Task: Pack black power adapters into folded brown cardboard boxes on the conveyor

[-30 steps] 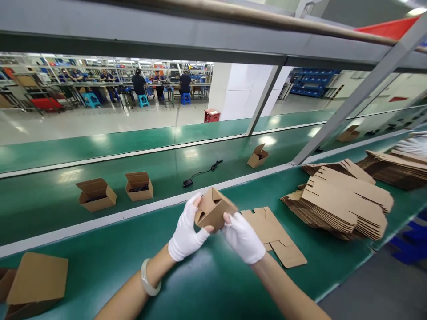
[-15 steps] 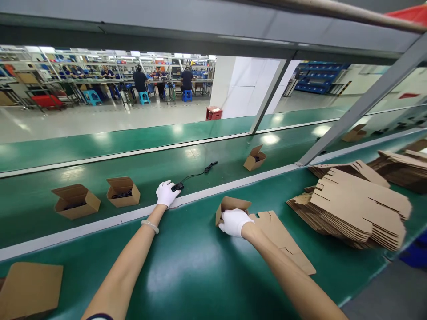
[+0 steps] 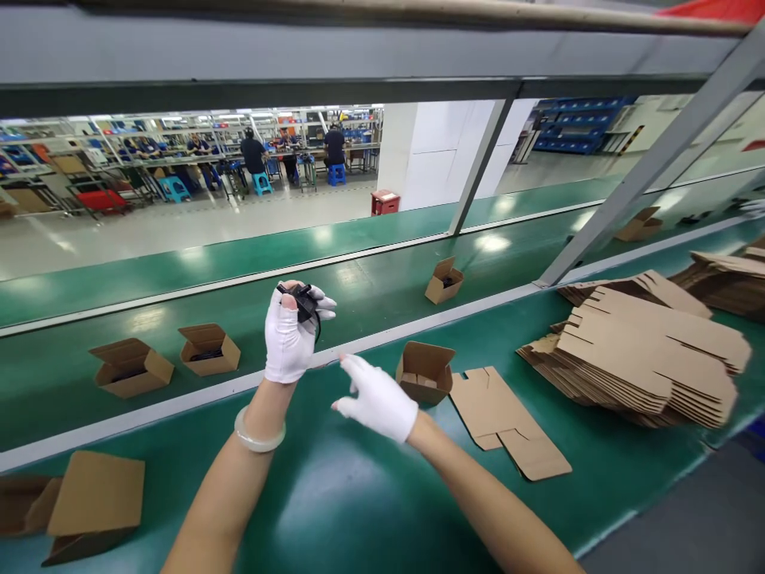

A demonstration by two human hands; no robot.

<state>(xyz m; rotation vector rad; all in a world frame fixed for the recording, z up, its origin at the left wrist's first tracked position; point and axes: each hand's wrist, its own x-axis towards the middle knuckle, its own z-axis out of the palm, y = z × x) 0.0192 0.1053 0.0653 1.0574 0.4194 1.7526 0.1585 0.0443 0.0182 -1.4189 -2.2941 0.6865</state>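
Both my hands wear white gloves. My left hand (image 3: 291, 339) is raised above the near edge of the belt and is closed round a small black device with a cable (image 3: 302, 300). My right hand (image 3: 376, 400) hangs open just right of it, fingers spread and pointing toward the left hand, holding nothing. An open folded-up cardboard box (image 3: 424, 371) stands on the green worktop (image 3: 335, 494) just right of my right hand. Flat box blanks (image 3: 508, 418) lie beside it.
Big stacks of flat blanks (image 3: 645, 355) fill the right of the worktop. Open boxes (image 3: 209, 348) (image 3: 130, 367) (image 3: 445, 281) ride on the green conveyor belt (image 3: 370, 295) beyond a white strip. Another box (image 3: 89, 502) lies at the near left. Metal frame posts (image 3: 645, 159) slope across. People sit at benches far behind.
My left hand picked the black device off the belt and lifted it. My right hand let go of the folded box, which now stands on the worktop, and moved left toward the left hand.
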